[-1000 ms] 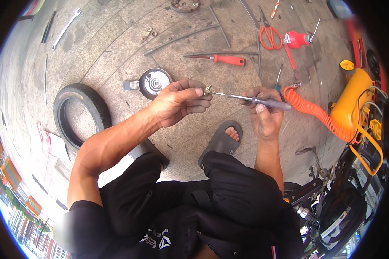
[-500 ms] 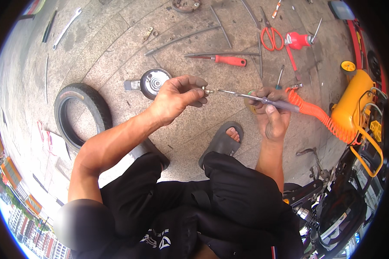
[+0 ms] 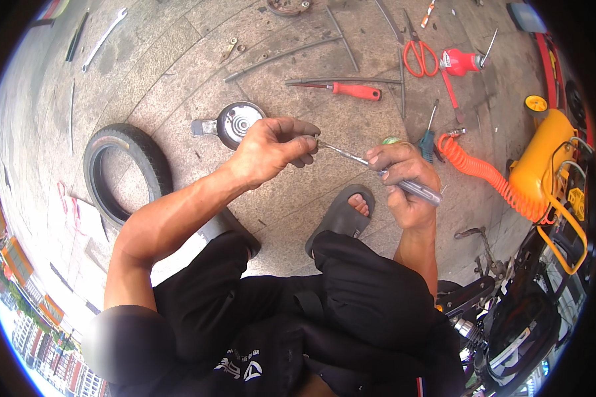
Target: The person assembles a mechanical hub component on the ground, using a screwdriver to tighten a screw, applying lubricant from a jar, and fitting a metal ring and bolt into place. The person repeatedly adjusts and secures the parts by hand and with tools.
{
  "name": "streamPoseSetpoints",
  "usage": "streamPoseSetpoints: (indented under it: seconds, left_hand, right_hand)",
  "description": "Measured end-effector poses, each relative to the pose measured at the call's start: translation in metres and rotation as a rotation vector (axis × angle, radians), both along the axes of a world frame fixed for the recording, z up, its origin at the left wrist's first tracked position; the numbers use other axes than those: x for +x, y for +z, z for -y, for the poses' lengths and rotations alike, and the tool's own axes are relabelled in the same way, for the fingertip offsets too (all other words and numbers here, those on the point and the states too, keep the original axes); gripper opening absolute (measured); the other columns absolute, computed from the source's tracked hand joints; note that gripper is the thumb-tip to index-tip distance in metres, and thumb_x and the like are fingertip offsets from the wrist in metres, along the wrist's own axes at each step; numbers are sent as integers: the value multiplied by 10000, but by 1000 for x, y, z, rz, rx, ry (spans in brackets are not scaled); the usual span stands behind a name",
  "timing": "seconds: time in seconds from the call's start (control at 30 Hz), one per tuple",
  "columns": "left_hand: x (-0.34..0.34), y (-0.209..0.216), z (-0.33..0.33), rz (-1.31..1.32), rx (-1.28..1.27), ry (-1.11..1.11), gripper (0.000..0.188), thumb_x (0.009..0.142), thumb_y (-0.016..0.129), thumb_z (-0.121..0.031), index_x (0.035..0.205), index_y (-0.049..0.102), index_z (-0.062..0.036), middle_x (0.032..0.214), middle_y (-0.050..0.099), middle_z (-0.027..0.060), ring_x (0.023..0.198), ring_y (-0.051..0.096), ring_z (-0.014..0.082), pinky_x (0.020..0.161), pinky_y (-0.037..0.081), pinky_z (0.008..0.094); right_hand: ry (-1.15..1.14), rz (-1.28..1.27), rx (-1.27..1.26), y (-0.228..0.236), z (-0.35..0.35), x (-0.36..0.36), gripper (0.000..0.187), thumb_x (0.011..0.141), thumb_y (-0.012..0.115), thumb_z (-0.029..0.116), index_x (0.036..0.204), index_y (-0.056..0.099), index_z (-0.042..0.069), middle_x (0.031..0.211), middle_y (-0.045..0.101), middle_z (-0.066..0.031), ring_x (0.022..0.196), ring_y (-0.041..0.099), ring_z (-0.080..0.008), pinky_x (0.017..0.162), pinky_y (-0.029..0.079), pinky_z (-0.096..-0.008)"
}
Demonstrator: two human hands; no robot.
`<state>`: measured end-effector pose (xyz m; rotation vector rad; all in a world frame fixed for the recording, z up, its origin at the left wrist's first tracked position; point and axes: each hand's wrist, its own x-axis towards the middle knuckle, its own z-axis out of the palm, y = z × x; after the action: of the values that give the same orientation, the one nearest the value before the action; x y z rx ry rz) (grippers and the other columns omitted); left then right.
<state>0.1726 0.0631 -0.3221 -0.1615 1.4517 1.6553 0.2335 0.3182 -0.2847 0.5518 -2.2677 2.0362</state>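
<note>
My left hand (image 3: 275,147) pinches a small brass-coloured metal fitting (image 3: 318,137) between thumb and fingers; most of it is hidden by the fingertips. In my right hand (image 3: 407,182) is a screwdriver (image 3: 420,192) with a clear purplish handle and a thin shaft. Its tip points left and meets the fitting, or lies very close to it; I cannot tell which. Just beyond my left hand lies a round metal brake drum part (image 3: 239,124) with a dark rim and a short arm. Beside my right hand, a teal-handled screwdriver (image 3: 428,140) rests on the paving.
A black tyre (image 3: 155,159) lies at the left. Farther off are a red-handled screwdriver (image 3: 356,91), red scissors (image 3: 412,58), a red bottle (image 3: 460,62) and a spanner (image 3: 103,41). At the right, an orange coiled hose (image 3: 487,173) leads to a yellow tank (image 3: 542,155) near motorbike parts (image 3: 473,331).
My right hand has turned over the screwdriver, its handle end swinging down and toward me. The tip has moved left to the fitting. My left hand has stayed nearly in place.
</note>
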Motion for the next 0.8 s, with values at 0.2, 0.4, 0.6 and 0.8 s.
streamPoseSetpoints:
  seconds: [0.2,0.4,0.6,0.8]
  left_hand:
    - [1,2,0,-73,-1,-16,299,913,656,-106,1164,639,56,922,712,109,833,689,149,761,561,279]
    - [3,4,2,-175,10,-31,293,920,653,-92,1177,636,47,943,715,110,876,695,155,789,564,281]
    - [0,6,2,-116,27,-17,305,923,654,-98,1183,628,60,951,713,118,852,696,159,777,568,280]
    - [-1,8,2,-68,21,-28,305,926,649,-96,1185,624,64,952,710,118,848,695,159,781,570,280]
  right_hand:
    - [-12,36,67,4,2,2,121,714,522,-41,810,528,32,913,638,-161,921,649,-308,835,512,-438]
    - [-75,52,-13,3,-1,5,61,783,566,18,829,535,42,911,637,-160,929,642,-308,842,500,-466]
    - [-15,-30,-56,7,-2,0,240,614,558,-107,819,557,17,867,664,-173,884,682,-336,777,555,-415]
    - [-6,-54,-6,8,2,0,244,613,573,-112,817,559,21,852,670,-162,881,686,-340,775,557,-414]
